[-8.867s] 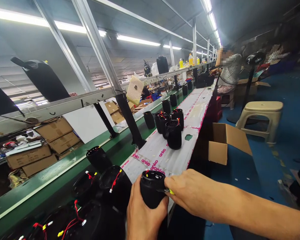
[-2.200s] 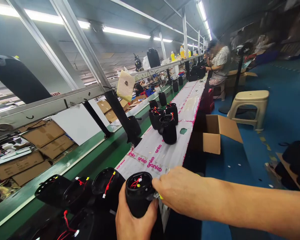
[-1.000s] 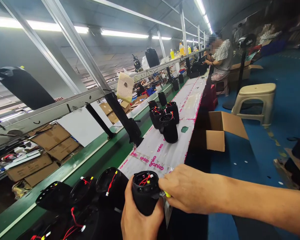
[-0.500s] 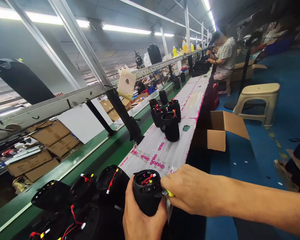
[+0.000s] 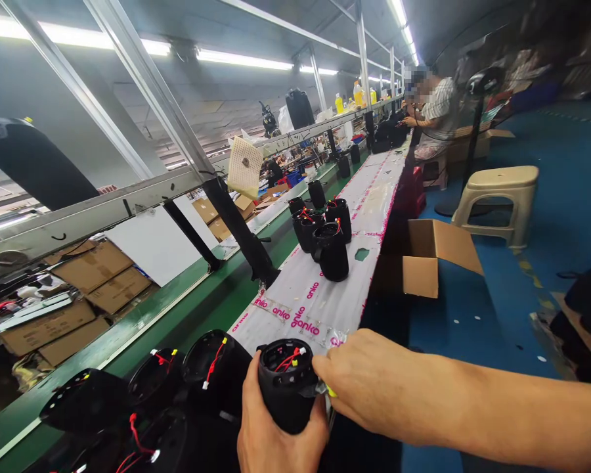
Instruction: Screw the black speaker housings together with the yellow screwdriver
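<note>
Canister [image 5: 286, 401], black, open-topped: left hand [image 5: 272, 438] is wrapping it near the printed sheet [image 5: 295, 289], curled right hand [image 5: 362, 381] is gripping a yellow-ended tool [image 5: 331, 391] at its side, firm bracing and light pressure likely serving best.

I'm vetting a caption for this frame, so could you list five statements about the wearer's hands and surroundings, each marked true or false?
1. The left hand grips a black housing. True.
2. That black housing's open end faces downward. False: it faces up, showing red wires inside.
3. The right hand holds a small item with a yellow part beside that housing. True.
4. The printing on the work surface is green. False: the white sheet has pink lettering.
5. A beige stool stands on the blue floor. True.
</note>
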